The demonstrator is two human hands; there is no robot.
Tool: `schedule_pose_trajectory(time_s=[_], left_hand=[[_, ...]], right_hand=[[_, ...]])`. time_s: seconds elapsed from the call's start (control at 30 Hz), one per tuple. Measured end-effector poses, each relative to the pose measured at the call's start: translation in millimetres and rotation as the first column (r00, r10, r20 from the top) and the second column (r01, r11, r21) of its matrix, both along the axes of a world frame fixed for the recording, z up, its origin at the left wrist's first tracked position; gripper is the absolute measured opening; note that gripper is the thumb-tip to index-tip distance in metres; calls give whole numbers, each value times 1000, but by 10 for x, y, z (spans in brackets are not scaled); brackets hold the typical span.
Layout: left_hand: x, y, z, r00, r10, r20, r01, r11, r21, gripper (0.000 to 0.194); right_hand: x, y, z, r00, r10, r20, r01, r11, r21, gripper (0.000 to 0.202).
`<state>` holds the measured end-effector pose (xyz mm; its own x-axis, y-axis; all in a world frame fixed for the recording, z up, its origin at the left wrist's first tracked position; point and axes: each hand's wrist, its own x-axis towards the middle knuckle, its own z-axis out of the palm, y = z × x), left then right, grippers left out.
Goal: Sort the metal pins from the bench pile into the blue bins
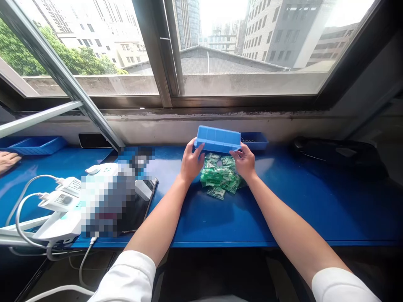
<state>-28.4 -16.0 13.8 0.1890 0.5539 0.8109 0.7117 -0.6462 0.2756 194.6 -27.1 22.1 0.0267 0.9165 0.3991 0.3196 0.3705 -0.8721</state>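
Between my two hands a blue plastic bin (218,136) is held up, tilted, over the table. My left hand (191,161) grips its left end and my right hand (244,161) grips its right end, thumbs on the near edge. Below the bin lies a heap of small green and clear plastic packets (220,178), with what is inside them too small to make out. Right behind the held bin, a second blue bin (256,140) stands against the wall, partly hidden, with small dark pieces in it.
A white power strip (67,209) with plugs and cables lies at the left, beside a dark tablet-like device (146,205). A metal frame (71,79) rises there. Another person's hand (9,161) rests near a blue tray (40,144). A black bag (333,151) lies at the right.
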Motion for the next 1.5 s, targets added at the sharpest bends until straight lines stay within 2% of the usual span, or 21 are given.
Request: schedule_pose_trajectory(time_s=[0.1, 0.23, 0.3, 0.37, 0.47, 0.53, 0.63, 0.77, 0.93, 1.07, 1.2, 1.3, 1.37, 1.5], left_hand=[[12, -3, 20, 999, 22, 31, -24, 998, 52, 45], [22, 16, 11, 987, 139, 76, -140, 990, 13, 35], [-6, 45, -11, 979, 186, 85, -185, 983, -19, 22], [-57, 82, -31, 975, 194, 105, -190, 981, -47, 16], [-134, 133, -33, 973, 181, 142, -174, 983, -58, 20], [-161, 154, -17, 980, 161, 119, -158, 987, -39, 23], [-163, 155, 11, 989, 129, 74, -127, 992, -27, 27], [-166, 125, 25, 987, 116, 112, -115, 993, -17, 25], [-182, 111, 9, 960, 212, 181, -211, 977, -27, 25], [-175, 158, -18, 926, 273, 261, -259, 962, -90, 27], [-309, 219, 51, 861, 420, 288, -347, 898, -270, 31], [-506, 238, 156, 794, 545, 268, -425, 814, -396, 35], [-636, 236, 219, 777, 593, 211, -461, 765, -450, 37], [-798, 230, 276, 756, 653, 42, -481, 599, -641, 37]], right_hand=[[-65, -29, -35, 990, -137, -28, 139, 983, 122, 30], [-91, -36, -69, 994, -112, -11, 112, 993, 33, 36], [-98, -34, -56, 996, -73, -48, 73, 997, -9, 40], [-116, -35, -25, 995, 21, -96, -24, 999, -35, 46], [-162, -47, 31, 957, 210, -200, -217, 976, -14, 58], [-190, -61, 57, 925, 269, -269, -278, 961, 6, 63], [-195, -86, 78, 895, 301, -328, -324, 946, -16, 68], [-136, -124, 117, 892, 312, -327, -348, 936, -59, 69], [-146, -143, 174, 883, 331, -332, -369, 928, -57, 72], [-198, -84, 142, 897, 363, -251, -387, 921, -52, 73], [-94, 15, 41, 953, 279, -117, -284, 958, -31, 72], [42, 68, -38, 991, 128, 32, -127, 991, -31, 68], [114, 89, -82, 993, 26, 112, -25, 1000, -6, 63], [169, 109, -149, 979, -71, 189, 68, 997, 24, 58]])
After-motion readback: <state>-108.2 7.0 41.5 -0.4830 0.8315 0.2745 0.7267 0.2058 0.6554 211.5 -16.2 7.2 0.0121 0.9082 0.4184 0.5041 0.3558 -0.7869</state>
